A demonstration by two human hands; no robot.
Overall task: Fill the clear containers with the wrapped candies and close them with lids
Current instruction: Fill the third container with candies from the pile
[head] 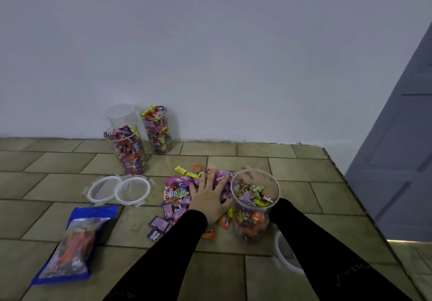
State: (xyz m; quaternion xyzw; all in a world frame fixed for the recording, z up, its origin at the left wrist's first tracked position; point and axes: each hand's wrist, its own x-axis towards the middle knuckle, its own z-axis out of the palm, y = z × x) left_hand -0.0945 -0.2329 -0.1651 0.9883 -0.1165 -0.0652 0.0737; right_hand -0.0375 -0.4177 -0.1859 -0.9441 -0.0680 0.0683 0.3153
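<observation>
Fingers (211, 179) of my left hand (210, 198) lie spread and flat on the candy pile (177, 193), pinching nothing yet. Going from the left: a blue candy bag (70, 247) lies near me, two lids (120, 189) sit side by side on the tiled floor (304, 183), and beyond them stand two full jars (128, 148) by the wall, with an empty one (120, 113) behind. Right of the pile is the jar I am filling (253, 205), roughly half full. My right hand (254, 174) is behind its far side, blurred through the plastic; I cannot tell how its fingers lie, though it seems to steady the jar. I should rake a loose handful together, curl round it, and drop it squarely over the rim. Another lid (284, 254) waits near right.
</observation>
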